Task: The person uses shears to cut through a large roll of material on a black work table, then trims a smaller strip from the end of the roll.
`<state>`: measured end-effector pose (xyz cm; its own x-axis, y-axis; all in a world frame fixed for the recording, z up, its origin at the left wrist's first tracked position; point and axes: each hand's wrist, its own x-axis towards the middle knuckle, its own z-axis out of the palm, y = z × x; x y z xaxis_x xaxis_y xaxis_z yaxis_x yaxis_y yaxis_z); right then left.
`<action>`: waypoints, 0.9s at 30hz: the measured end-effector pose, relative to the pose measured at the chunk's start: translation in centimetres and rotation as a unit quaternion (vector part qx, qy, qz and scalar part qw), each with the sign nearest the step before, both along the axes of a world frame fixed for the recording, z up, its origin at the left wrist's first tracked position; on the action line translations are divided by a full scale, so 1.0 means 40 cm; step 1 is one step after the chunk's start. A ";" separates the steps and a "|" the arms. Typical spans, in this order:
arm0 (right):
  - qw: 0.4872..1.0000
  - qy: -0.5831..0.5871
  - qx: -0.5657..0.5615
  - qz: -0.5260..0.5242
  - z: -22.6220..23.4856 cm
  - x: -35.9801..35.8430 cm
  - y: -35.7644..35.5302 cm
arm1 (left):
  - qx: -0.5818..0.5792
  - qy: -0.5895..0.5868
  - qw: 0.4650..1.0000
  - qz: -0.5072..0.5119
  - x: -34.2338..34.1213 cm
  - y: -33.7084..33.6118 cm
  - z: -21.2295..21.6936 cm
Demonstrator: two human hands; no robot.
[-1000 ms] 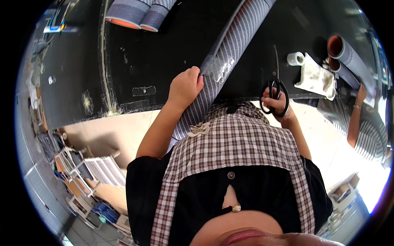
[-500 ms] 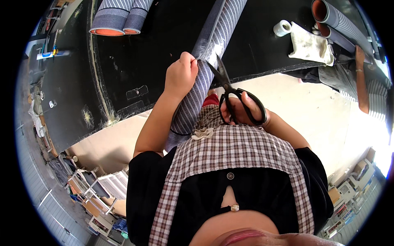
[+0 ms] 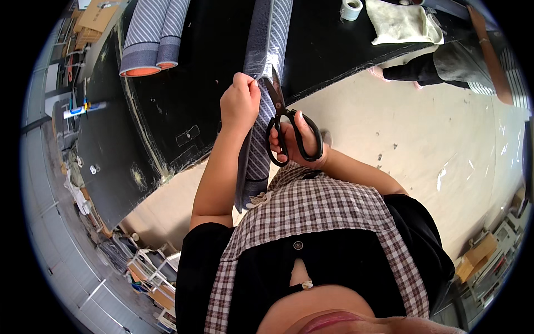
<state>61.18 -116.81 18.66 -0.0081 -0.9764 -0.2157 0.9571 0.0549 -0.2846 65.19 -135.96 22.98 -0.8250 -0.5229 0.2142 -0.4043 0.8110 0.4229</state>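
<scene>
A long rolled striped mat point(image 3: 260, 133), grey-blue and white, lies from the black table toward my apron. Clear plastic film point(image 3: 271, 60) wraps its middle and shines. At the roll's left side my left hand point(image 3: 240, 103) is closed, pinching the film's edge at the fingertips. Black-handled scissors point(image 3: 280, 106) are in my right hand point(image 3: 299, 139), thumb in one loop and fingers in the other. Their blades point away from me and lie against the film beside my left fingertips, closer together than the handles. The exact blade tips are hard to make out.
Two more rolled mats point(image 3: 146, 53) with orange undersides lie at the far left. A tape roll point(image 3: 351, 9) and a whitish cloth point(image 3: 401, 23) sit at the far right. Beyond the table's edge, another person's arm point(image 3: 489, 55) reaches toward a roll.
The scissor blades, spread wide before, are now closer together and have moved left onto the film. My left hand keeps its pinch. The whole view has shifted.
</scene>
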 end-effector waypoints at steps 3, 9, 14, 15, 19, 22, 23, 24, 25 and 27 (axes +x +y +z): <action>0.998 -0.053 0.013 -0.032 0.014 0.050 -0.019 | 0.016 0.005 1.000 -0.015 0.009 -0.001 -0.004; 0.992 0.006 0.073 -0.101 0.034 0.100 -0.068 | 0.053 0.032 0.998 -0.019 0.007 -0.010 -0.012; 0.988 0.022 0.101 -0.114 0.034 0.119 -0.084 | 0.069 0.046 0.996 -0.025 0.015 -0.018 -0.014; 0.988 0.020 0.098 -0.114 0.031 0.120 -0.086 | 0.069 0.048 0.996 -0.027 0.012 -0.020 -0.016; 0.987 -0.018 0.083 -0.137 0.061 0.123 -0.100 | 0.071 0.057 0.996 -0.022 0.018 -0.028 -0.019; 0.983 -0.017 0.106 -0.146 0.058 0.129 -0.112 | 0.071 0.053 0.996 -0.023 0.017 -0.028 -0.015; 0.982 -0.009 0.120 -0.145 0.051 0.130 -0.113 | 0.069 0.055 0.996 -0.025 0.019 -0.027 -0.015; 0.982 -0.005 0.117 -0.150 0.054 0.132 -0.112 | 0.067 0.060 0.996 -0.025 0.021 -0.026 -0.017; 0.982 -0.001 0.117 -0.152 0.056 0.134 -0.112 | 0.065 0.065 0.995 -0.025 0.023 -0.026 -0.019; 0.981 0.008 0.116 -0.155 0.063 0.137 -0.113 | 0.066 0.053 0.996 -0.019 0.027 -0.026 -0.021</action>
